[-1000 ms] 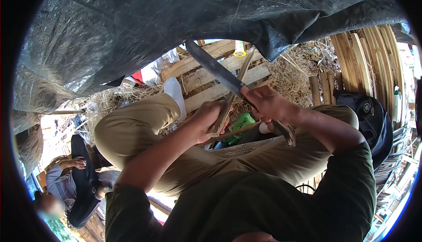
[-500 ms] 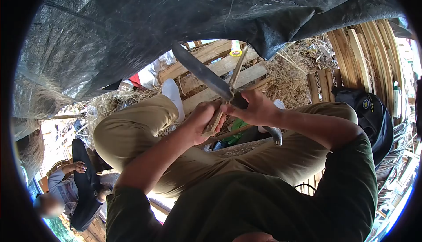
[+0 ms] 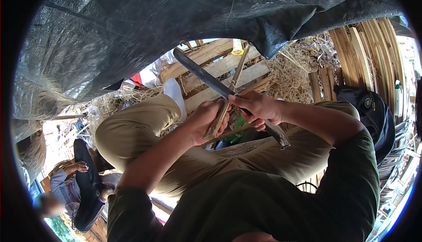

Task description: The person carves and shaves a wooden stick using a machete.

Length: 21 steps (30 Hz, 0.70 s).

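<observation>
My left hand is closed around the lower part of a thin wooden stick, which slants up and away from me. In my right hand is a machete, its fingers wrapped around the dark handle. The long blade points up and to the left and crosses the stick just above my left hand. Blade and stick appear to touch at the crossing. Below the right hand the curved handle end sticks out over my lap.
A black tarp hangs low ahead. Wooden slats and straw lie beyond my legs. Upright boards and a black bag are at the right. Another person sits at lower left.
The machete has turned in my right hand, so its blade looks narrower and the handle end sits slightly further right. More right-hand fingers show beneath the handle. My left hand has barely moved.
</observation>
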### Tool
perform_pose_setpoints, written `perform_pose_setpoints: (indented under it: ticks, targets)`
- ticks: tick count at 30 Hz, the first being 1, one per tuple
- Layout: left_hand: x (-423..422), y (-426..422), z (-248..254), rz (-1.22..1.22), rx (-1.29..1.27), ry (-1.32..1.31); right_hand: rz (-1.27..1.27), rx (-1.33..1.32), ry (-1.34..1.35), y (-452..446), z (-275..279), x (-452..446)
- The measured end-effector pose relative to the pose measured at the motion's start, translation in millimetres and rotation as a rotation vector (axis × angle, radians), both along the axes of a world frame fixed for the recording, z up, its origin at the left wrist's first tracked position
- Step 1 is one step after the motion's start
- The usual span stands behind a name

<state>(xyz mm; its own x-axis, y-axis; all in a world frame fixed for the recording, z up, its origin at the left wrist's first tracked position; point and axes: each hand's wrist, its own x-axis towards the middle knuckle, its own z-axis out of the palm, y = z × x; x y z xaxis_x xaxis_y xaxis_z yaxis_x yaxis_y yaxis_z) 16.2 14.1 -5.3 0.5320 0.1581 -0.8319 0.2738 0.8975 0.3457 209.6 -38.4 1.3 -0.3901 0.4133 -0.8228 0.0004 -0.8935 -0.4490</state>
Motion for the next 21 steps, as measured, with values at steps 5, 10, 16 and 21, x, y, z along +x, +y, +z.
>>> perform_pose_setpoints:
  ticks: [5,10,16,21]
  targets:
    - [-4.9,0.9,0.3,-0.006,-0.014,0.006,-0.016,-0.083,0.37,-5.1,-34.4,11.9]
    - [-8.6,6.5,-6.7,0.062,-0.092,0.019,-0.087,-0.054,0.259,-8.9,-23.5,-4.7]
    - [-1.2,-1.3,-21.4,0.047,0.046,0.06,0.021,0.221,-0.051,-1.2,-29.4,1.6]
    - [2.0,-4.5,-16.7,0.043,0.09,0.034,0.007,0.277,-0.288,-0.9,-16.2,-6.2]
